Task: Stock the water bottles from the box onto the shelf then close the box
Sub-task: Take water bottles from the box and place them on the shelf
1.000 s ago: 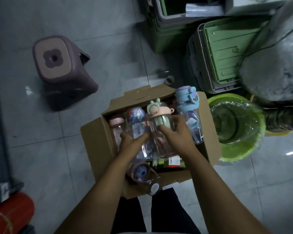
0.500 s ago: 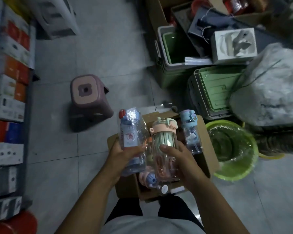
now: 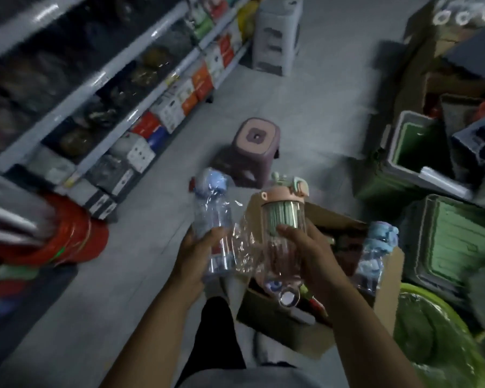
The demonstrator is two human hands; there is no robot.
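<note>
The left hand (image 3: 196,247) gripped a wrapped blue-capped bottle (image 3: 212,208) and the right hand (image 3: 308,253) curled round a pink-lidded bottle (image 3: 283,217), both held up over the open box (image 3: 277,323). A blue bottle (image 3: 375,256) stood inside it. The shelf (image 3: 118,79) was well apart, so stocking looked unfinished and closing not yet begun.

shelf (image 3: 95,85) goods: blurred | box (image 3: 286,329) interior: mostly hidden | basin (image 3: 431,334): cut off

Grey floor (image 3: 305,107) bears the cardboard box (image 3: 277,326), a purple stool (image 3: 256,141) (upright), green basin (image 3: 431,331).
</note>
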